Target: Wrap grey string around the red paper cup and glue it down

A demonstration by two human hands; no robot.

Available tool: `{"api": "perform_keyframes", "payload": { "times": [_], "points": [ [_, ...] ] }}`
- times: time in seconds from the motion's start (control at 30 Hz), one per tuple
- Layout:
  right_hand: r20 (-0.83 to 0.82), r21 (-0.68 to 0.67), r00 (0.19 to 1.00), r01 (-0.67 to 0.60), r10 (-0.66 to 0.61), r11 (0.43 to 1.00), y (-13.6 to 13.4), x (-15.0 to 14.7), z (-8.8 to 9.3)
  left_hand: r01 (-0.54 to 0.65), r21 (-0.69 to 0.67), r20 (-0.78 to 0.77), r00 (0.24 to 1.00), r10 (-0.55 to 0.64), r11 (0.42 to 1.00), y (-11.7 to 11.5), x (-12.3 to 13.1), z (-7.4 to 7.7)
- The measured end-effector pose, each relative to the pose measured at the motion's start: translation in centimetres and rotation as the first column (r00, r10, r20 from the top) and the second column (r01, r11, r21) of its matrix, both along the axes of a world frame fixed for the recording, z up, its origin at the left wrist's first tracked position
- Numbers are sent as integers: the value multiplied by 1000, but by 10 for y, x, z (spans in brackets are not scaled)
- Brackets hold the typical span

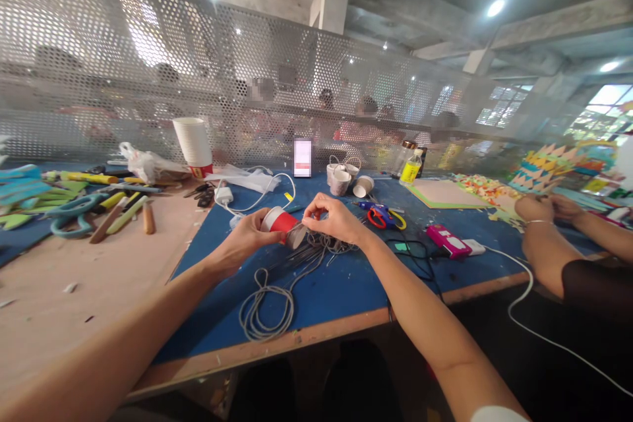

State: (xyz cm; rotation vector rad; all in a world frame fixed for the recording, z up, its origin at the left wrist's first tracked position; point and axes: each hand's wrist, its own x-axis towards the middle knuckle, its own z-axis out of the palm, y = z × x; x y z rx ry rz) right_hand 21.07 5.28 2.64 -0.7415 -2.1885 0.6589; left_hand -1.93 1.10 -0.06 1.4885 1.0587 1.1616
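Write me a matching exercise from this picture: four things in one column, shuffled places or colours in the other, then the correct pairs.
Things:
1. Red-and-white paper cup
2. Coil of grey cord
3. Stack of white cups
4. Block joined to a white plug

Places or colours:
A. Magenta
B. Right in front of the perforated panel
C. Held in the left hand
D. Near the front edge of the blue tabletop

Pairs: 1-C, 2-D, 3-B, 4-A
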Motion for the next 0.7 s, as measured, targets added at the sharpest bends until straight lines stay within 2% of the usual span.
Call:
{"api": "perform_keyframes", "payload": {
  "times": [0.7],
  "points": [
    [27, 4, 998, 60, -60, 998, 4, -2, -5, 34, 9, -53, 998, -33, 999, -3, 1, 1]
  ]
}}
